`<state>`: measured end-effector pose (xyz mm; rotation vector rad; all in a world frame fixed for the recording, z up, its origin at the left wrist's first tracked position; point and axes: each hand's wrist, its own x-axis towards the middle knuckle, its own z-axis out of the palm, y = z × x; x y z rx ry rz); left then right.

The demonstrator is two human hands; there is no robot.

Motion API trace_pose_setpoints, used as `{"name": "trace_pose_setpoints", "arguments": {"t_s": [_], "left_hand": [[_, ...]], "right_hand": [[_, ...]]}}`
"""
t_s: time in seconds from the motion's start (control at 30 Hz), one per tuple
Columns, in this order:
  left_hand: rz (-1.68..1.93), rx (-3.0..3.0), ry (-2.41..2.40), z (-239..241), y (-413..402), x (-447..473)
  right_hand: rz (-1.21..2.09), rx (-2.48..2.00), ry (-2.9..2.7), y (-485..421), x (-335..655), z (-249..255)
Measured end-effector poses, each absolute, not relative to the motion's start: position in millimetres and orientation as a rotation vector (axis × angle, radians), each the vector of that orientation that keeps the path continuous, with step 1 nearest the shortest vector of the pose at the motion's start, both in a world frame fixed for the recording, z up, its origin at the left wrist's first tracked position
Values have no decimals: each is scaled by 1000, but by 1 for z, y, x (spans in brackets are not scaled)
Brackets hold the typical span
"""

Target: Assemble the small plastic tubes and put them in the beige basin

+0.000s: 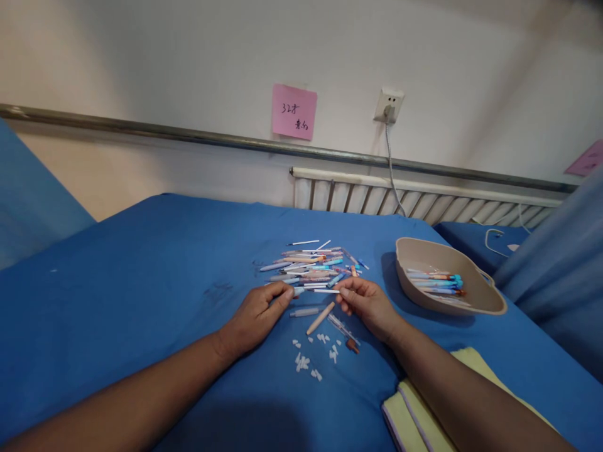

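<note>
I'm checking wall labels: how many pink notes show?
2: one pink note on the wall, left of the socket, and a second pink note at the right edge, partly cut off. Others may be hidden.

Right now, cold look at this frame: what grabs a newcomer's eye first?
Probably the mid-frame action: a slim white refill spans between the left hand and the right hand. Just beyond lies a jumble of pens on the blue sheet, with a tan basin to the right. Above, a pink handwritten note stands out on the pale wall.
</note>
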<state>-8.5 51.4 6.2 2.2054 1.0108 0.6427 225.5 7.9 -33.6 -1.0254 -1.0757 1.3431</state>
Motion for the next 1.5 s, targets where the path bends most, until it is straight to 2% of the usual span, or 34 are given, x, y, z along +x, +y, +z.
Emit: {"name": "trace_pose_setpoints", "arguments": {"t_s": [0.17,0.5,0.73,0.93,1.03,1.27,1.5], "left_hand": [[640,2249,972,7,51,-9],[548,2260,855,4,47,-4],[477,2214,754,4,34,7],[487,2181,797,7,30,12],[540,2112,867,6,32,12],[823,1766,1024,5,36,15],[910,1429,1010,-2,30,23]], "right_hand": [[1274,-1085,-1152,8,227,-32],[873,-1219,-1561,-9,210,-25],[947,-1007,-1767,-30,198,-3],[1264,-744,-1540,-29,201,5],[1303,-701,-1326,-23,203,5],[1030,-1002,-1066,6,234,-14],[898,-1119,-1246,18,248,-30]]}}
